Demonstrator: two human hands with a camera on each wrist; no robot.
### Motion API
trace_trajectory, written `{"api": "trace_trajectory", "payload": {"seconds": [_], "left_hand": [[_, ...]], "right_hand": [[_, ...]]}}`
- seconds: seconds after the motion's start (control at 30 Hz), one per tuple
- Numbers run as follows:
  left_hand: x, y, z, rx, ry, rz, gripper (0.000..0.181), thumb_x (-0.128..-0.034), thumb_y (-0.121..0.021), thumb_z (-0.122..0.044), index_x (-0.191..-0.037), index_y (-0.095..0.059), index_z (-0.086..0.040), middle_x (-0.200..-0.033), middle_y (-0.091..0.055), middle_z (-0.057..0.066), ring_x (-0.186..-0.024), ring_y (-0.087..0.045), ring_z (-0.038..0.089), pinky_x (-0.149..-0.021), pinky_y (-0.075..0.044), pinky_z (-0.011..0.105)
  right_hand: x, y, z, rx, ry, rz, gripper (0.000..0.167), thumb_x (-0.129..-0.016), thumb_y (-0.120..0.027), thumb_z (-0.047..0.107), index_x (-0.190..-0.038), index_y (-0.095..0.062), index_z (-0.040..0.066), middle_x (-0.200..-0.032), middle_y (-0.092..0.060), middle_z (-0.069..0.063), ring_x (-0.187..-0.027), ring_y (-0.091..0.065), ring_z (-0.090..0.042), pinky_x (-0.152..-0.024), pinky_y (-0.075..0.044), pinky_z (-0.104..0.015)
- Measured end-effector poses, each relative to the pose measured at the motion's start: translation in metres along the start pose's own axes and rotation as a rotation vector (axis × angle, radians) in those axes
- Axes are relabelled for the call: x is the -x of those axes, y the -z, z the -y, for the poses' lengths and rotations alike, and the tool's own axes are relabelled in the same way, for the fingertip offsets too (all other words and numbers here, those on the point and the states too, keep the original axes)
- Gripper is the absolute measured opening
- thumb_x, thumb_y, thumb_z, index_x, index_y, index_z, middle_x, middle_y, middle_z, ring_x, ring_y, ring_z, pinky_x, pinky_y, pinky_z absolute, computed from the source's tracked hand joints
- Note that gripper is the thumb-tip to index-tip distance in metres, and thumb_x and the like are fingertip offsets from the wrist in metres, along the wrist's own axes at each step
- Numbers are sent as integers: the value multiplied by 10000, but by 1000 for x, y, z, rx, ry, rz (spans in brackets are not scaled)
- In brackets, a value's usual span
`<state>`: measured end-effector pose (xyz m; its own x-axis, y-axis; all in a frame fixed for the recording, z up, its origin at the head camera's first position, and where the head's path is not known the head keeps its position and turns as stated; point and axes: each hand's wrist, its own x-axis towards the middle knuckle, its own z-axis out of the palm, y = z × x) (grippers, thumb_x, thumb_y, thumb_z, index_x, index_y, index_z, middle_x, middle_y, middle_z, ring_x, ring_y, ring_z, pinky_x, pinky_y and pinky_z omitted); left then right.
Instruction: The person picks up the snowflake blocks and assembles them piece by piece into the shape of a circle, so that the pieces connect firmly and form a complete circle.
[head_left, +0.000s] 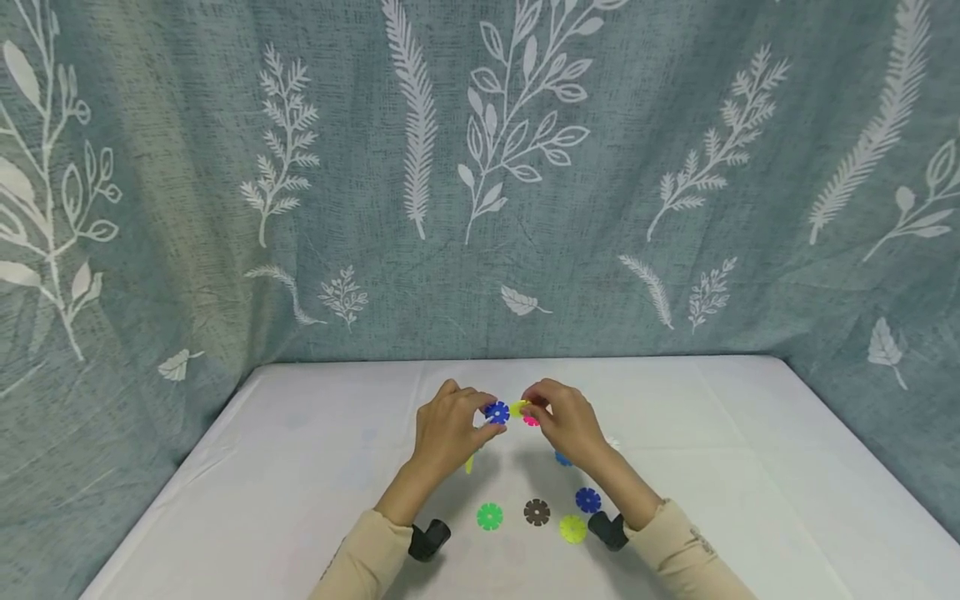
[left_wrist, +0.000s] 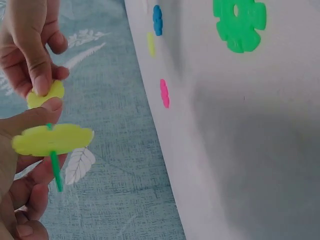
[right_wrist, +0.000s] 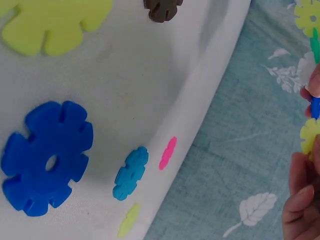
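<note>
My left hand (head_left: 450,429) pinches a dark blue notched plastic disc (head_left: 497,413) between thumb and fingers. Joined pieces hang with it: in the left wrist view a yellow disc (left_wrist: 52,139) and a green disc (left_wrist: 56,172), seen edge-on, cross each other by that hand. Facing it, my right hand (head_left: 567,421) pinches another yellow disc (left_wrist: 47,95). This disc's edge meets the blue disc in the right wrist view; whether they are slotted together I cannot tell. Both hands are raised above the table.
On the white-covered table (head_left: 300,500) lie loose discs: green (head_left: 490,517), brown (head_left: 537,512), dark blue (head_left: 588,500), yellow (head_left: 572,529), lighter blue (head_left: 564,459) and pink (head_left: 531,420). Behind the table hangs a leaf-patterned curtain (head_left: 345,167). Black devices (head_left: 430,540) sit at both wrists.
</note>
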<state>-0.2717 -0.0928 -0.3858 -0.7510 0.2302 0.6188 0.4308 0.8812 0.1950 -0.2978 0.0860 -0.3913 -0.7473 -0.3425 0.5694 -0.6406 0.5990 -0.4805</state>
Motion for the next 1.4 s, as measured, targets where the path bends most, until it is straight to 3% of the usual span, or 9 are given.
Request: {"api": "trace_trajectory", "payload": {"seconds": [0.3,0.53,0.7,0.87,1.03,1.13,1.27,1.4], "left_hand": [[0,-1,-5,3,-39,11,311,-653,-795,-368,-899,-738,-186,-793,-693,-52,-657,-423,96,-406,-257,140],[2,-3,-8,-12,-54,6,317,-699,-743,-384,-908,-718,-147,-818,-685,-13,-669,-441,112,-421,-294,145],[3,-4,-9,-15,-43,6,335,-707,-731,-390,-927,-711,-137,-839,-682,4,-688,-474,128,-427,-323,158],[3,-1,-9,33,32,49,303,-662,-793,-353,-871,-719,-146,-746,-677,-11,-621,-434,103,-412,-291,158],[2,1,-8,-19,78,65,353,-609,-820,-399,-853,-730,-161,-732,-682,-13,-591,-446,105,-390,-277,171],[1,2,-8,-34,48,26,360,-616,-810,-398,-891,-737,-177,-807,-689,-28,-634,-471,114,-389,-276,164],[0,3,-9,-25,-26,-3,182,-687,-777,-307,-832,-733,-206,-781,-671,-81,-647,-453,87,-408,-276,133],[1,4,-7,-13,-28,8,68,-721,-763,-254,-746,-724,-205,-702,-658,-95,-616,-429,71,-415,-279,124]], "right_hand": [[-3,-2,0,-69,65,-42,34,-769,-691,10,-748,-665,15,-707,-641,-55,-621,-587,-103,-587,-489,-177],[-2,-5,8,54,153,-132,79,-714,-710,-65,-720,-681,8,-683,-641,-36,-594,-601,-117,-566,-495,-193],[1,-9,9,57,151,-157,55,-746,-699,-36,-721,-678,8,-687,-638,-34,-583,-593,-105,-543,-474,-172],[5,-10,5,21,164,-87,59,-751,-693,-27,-748,-661,22,-716,-627,-31,-619,-579,-104,-568,-472,-168],[3,-9,5,23,172,-7,59,-777,-672,-28,-797,-659,26,-754,-641,-56,-664,-590,-117,-602,-484,-182],[1,-9,6,7,147,16,58,-779,-668,-32,-801,-660,21,-754,-647,-67,-662,-592,-121,-597,-481,-183],[0,-10,7,-39,115,64,51,-791,-659,-18,-805,-627,19,-756,-656,-63,-670,-609,-122,-600,-479,-166],[3,-9,10,-30,93,80,110,-804,-639,-41,-888,-587,8,-793,-682,-83,-706,-654,-150,-625,-502,-182]]}}
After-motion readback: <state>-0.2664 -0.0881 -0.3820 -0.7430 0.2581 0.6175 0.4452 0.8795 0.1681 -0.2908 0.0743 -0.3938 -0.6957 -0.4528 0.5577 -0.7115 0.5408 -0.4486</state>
